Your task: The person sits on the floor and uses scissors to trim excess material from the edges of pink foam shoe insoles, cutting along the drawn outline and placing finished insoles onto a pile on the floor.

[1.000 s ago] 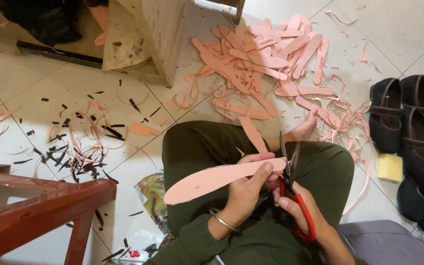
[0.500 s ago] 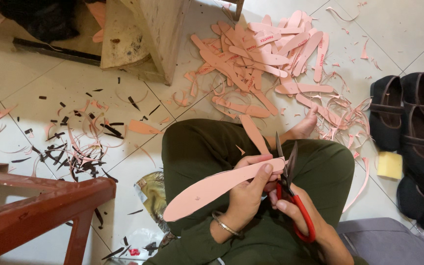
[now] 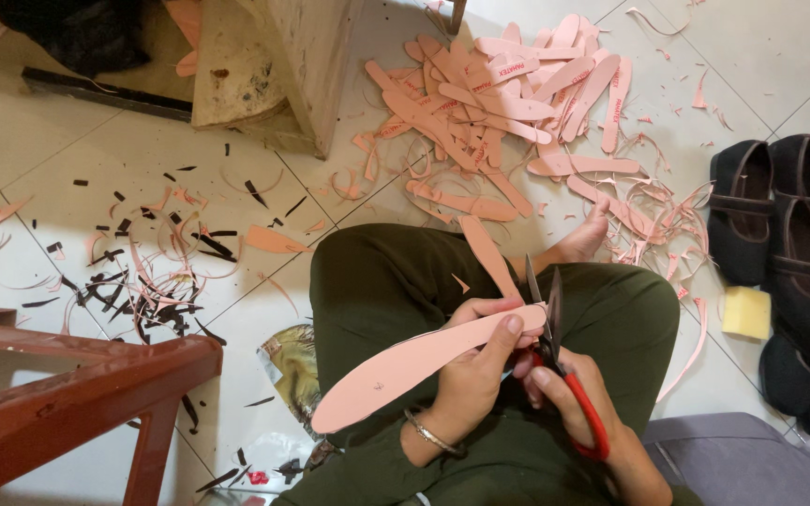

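Note:
My left hand (image 3: 475, 370) grips a long pink insole-shaped piece (image 3: 405, 367) near its right end, thumb on top; a bangle sits on that wrist. My right hand (image 3: 569, 389) holds red-handled scissors (image 3: 555, 342), blades parted and pointing up at the insole's right tip. A second pink strip (image 3: 487, 255) lies on my green-trousered lap (image 3: 386, 281) just above the hands. Both hands work over my crossed legs.
A pile of cut pink insoles (image 3: 508, 103) and curled trimmings lies on the tiled floor ahead. Black and pink scraps (image 3: 157, 281) are scattered left. Black shoes (image 3: 789, 244) and a yellow sponge (image 3: 745, 312) sit right. A red wooden stool (image 3: 67, 394) stands lower left, a wooden block (image 3: 278, 66) above.
The pink insole has rotated slightly, its left end dropping lower while the scissors stay at its right tip. Hands remain in place over my lap.

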Action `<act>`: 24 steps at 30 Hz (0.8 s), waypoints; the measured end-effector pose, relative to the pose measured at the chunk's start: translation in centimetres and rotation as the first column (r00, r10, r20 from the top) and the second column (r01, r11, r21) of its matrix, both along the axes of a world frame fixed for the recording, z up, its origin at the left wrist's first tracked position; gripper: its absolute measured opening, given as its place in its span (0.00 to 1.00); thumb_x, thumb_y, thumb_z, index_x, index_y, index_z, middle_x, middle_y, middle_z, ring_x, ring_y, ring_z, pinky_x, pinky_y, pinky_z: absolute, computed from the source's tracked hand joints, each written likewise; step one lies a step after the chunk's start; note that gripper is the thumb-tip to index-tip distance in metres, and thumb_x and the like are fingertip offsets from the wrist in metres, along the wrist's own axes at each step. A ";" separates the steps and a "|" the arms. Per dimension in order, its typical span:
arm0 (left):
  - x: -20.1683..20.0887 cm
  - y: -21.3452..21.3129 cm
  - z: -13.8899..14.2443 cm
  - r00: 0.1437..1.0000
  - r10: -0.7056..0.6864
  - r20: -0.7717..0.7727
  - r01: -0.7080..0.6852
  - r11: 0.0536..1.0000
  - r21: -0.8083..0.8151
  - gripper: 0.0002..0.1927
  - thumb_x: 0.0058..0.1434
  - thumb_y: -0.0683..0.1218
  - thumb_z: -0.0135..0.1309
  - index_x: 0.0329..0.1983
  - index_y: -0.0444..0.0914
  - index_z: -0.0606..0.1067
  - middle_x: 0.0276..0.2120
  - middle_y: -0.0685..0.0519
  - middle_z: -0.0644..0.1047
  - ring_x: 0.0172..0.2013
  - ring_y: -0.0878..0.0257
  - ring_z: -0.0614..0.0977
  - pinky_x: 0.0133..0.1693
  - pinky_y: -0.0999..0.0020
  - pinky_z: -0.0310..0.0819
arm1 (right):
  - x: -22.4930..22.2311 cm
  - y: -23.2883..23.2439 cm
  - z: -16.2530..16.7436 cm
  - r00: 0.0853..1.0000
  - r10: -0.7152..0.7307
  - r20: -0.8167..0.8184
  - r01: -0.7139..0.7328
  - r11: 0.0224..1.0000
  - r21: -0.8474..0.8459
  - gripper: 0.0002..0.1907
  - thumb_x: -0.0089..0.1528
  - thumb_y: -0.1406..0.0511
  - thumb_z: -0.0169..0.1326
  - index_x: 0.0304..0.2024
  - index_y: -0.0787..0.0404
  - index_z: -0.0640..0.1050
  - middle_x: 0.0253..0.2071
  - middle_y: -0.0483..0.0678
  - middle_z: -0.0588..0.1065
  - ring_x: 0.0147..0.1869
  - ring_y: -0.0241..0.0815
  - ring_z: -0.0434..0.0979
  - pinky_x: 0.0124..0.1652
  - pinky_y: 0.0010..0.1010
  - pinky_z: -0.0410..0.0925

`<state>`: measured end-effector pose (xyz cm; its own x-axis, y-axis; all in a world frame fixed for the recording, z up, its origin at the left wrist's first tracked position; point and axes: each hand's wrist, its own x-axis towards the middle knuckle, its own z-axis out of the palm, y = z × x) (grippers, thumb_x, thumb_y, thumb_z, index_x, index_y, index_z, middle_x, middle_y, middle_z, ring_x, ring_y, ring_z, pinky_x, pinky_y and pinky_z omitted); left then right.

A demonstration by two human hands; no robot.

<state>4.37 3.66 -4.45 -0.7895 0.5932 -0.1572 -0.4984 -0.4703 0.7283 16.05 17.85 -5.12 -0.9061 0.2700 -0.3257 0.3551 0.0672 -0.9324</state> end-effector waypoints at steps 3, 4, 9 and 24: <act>-0.3 -0.1 0.4 1.000 -0.019 0.008 0.019 1.000 0.001 0.15 0.71 0.45 0.52 0.54 0.29 0.71 0.44 0.44 0.82 0.44 0.64 0.85 0.47 0.69 0.81 | 0.1 0.2 0.2 1.000 -0.005 -0.001 0.005 0.999 -0.037 0.16 0.64 0.58 0.50 0.35 0.67 0.77 0.21 0.46 0.71 0.25 0.36 0.70 0.27 0.28 0.66; -0.4 -0.2 0.5 1.000 -0.024 0.010 0.023 1.000 0.013 0.15 0.71 0.44 0.52 0.54 0.29 0.71 0.44 0.44 0.81 0.44 0.63 0.85 0.48 0.69 0.82 | 0.1 0.3 0.2 1.000 0.000 0.010 0.000 0.999 -0.034 0.16 0.63 0.58 0.50 0.35 0.67 0.77 0.21 0.45 0.71 0.24 0.35 0.70 0.27 0.27 0.65; -1.1 -0.4 0.6 0.999 -0.048 -0.016 0.048 0.999 0.008 0.14 0.71 0.43 0.53 0.52 0.28 0.72 0.45 0.43 0.81 0.44 0.62 0.85 0.48 0.69 0.82 | 0.3 0.8 0.7 0.999 0.026 0.036 -0.024 0.998 -0.055 0.17 0.63 0.57 0.51 0.32 0.66 0.77 0.19 0.44 0.70 0.23 0.34 0.68 0.26 0.27 0.64; -3.6 -1.4 0.0 0.979 -0.176 -0.098 0.180 0.983 0.030 0.13 0.69 0.39 0.56 0.48 0.34 0.63 0.40 0.47 0.78 0.42 0.63 0.84 0.43 0.72 0.82 | 0.2 2.3 3.4 0.970 0.104 0.221 -0.096 0.994 -0.049 0.19 0.60 0.55 0.54 0.26 0.65 0.76 0.18 0.42 0.69 0.21 0.32 0.66 0.22 0.26 0.61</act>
